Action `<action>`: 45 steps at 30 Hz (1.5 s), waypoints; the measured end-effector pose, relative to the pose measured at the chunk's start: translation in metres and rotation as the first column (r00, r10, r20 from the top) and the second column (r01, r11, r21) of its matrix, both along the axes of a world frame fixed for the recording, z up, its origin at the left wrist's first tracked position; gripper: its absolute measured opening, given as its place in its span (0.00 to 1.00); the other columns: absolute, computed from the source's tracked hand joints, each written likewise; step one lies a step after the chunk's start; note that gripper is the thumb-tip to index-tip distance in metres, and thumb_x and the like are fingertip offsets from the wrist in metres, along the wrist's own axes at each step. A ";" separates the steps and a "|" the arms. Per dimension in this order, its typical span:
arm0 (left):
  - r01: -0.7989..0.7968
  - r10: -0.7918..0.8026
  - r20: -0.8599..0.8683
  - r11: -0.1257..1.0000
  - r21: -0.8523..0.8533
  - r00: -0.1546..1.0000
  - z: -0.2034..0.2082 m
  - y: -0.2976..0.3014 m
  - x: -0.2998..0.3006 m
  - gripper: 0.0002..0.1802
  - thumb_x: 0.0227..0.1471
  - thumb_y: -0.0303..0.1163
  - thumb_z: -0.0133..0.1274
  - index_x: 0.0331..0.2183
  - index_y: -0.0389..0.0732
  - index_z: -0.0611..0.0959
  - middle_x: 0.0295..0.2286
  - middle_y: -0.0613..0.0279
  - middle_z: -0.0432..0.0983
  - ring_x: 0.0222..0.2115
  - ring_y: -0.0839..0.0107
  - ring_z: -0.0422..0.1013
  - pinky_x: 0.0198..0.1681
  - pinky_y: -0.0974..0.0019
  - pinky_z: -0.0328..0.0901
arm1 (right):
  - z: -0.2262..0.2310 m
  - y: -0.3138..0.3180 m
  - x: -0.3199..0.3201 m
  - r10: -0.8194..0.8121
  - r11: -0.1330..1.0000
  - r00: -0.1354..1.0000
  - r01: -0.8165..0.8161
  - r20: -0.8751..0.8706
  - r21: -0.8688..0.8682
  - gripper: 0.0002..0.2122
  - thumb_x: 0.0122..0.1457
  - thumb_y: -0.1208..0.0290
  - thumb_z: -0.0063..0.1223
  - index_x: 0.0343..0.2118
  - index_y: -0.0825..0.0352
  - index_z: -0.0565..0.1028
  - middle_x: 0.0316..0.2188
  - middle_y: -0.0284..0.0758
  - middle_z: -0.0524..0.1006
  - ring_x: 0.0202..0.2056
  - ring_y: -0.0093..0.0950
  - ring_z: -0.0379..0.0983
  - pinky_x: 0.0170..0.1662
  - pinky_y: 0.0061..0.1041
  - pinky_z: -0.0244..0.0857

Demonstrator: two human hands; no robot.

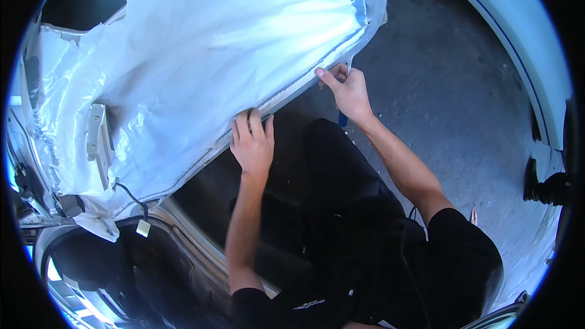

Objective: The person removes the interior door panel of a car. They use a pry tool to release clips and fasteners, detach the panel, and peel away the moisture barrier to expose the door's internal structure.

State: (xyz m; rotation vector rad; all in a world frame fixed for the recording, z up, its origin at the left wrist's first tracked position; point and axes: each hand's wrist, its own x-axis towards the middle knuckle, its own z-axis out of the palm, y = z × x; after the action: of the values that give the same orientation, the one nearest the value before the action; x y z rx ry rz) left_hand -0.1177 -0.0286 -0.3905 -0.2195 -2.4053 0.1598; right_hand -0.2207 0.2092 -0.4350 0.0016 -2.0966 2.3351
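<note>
A car door with its trim off fills the upper left, covered by a crinkled white plastic sheet [201, 42]. Along the door's lower edge [292, 94] runs a seam where the sheet meets the metal. My left hand [251, 146] lies on that edge, fingers stretched over the sheet's border and slightly apart. Farther right, my right hand [350, 94] is closed round a slim tool with a blue handle [342, 119] and a narrow metal blade end. Its thumb rests against the door edge. The tool's middle is hidden by the fingers, so its exact kind cannot be told.
A metal bracket [97, 134] stands out from the sheet at left. Below it hangs a dark cable with a pale connector [143, 228]. The car's dark interior [122, 262] lies at lower left. Grey floor [439, 85] and a pale curved car panel [512, 24] are at right.
</note>
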 end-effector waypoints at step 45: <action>0.651 -0.471 0.552 0.737 -0.183 0.688 0.088 -0.052 -0.054 0.08 0.50 0.27 0.62 0.28 0.42 0.77 0.28 0.64 0.71 0.17 0.68 0.74 0.20 0.62 0.68 | 0.010 -0.068 0.040 0.231 0.782 0.970 -0.134 0.083 -0.608 0.12 0.68 0.71 0.61 0.27 0.69 0.81 0.23 0.33 0.79 0.21 0.17 0.71 0.20 0.18 0.58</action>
State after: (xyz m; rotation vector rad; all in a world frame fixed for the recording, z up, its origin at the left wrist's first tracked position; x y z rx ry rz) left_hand -0.1719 -0.0809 -0.3030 -1.3231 -2.6207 0.2888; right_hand -0.1807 0.1410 -0.4248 0.0264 -1.3434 3.1071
